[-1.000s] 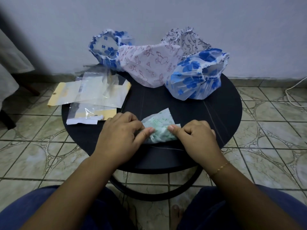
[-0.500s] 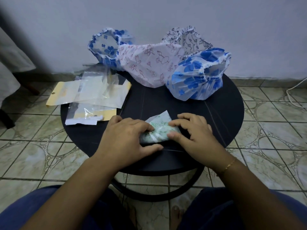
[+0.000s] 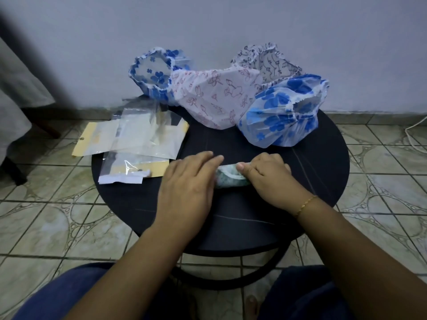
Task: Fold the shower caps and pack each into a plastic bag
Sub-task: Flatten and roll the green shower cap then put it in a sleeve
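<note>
Left hand (image 3: 187, 181) flat, fingers straight; right hand (image 3: 265, 174) pinching the green shower cap (image 3: 227, 179), rolled thin and crinkly.
Round dark table (image 3: 323, 162); puffy floral caps (image 3: 231, 98) behind, clear bags (image 3: 143, 137) left.

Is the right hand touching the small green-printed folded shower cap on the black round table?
Touching. The head view shows the right hand with fingers curled over the small green-printed folded shower cap and its thumb lying on the cap's top, against the black round table.

A round black table (image 3: 323, 158) standing on a patterned tiled floor (image 3: 46, 215).
A white cable (image 3: 416, 125) is lying at the right by the pale wall (image 3: 208, 24); grey cloth (image 3: 18, 93) is hanging at the left.
</note>
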